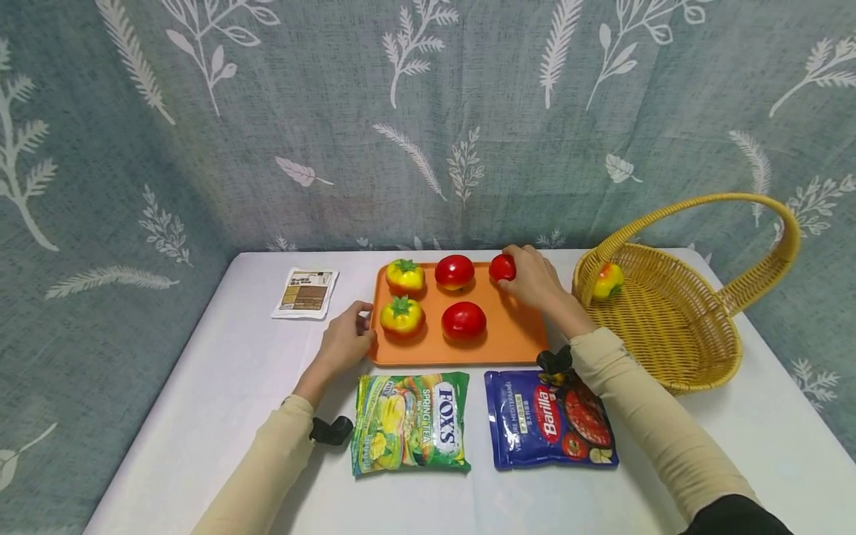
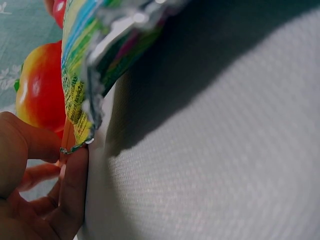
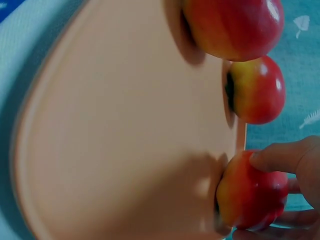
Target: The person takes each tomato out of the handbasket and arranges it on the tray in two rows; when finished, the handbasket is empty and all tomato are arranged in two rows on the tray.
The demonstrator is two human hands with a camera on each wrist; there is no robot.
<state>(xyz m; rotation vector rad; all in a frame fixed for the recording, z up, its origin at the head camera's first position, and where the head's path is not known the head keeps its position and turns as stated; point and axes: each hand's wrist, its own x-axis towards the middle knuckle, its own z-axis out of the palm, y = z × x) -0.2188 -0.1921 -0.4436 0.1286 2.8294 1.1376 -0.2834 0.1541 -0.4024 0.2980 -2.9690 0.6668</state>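
My right hand (image 1: 533,279) grips a glossy red-and-yellow persimmon (image 1: 502,268) at the far right corner of the orange tray (image 1: 515,338). In the right wrist view the thumb lies over that fruit, with the other fingers curled round its far side. My left hand (image 1: 346,338) holds the tray's left rim between thumb and fingers. Two persimmons (image 1: 403,317) with green leafy tops stand at the tray's left. Two red ones (image 1: 464,321) sit leaf side down in the middle. In the left wrist view a foil bag edge partly covers the tray.
At the right stands a yellow woven basket (image 1: 675,327) with a tall handle, one red-and-yellow fruit (image 1: 608,281) inside. A green Fox's bag (image 1: 411,423) and a blue Barilla pouch (image 1: 551,420) lie before the tray. A small white-and-brown packet (image 1: 306,293) lies left.
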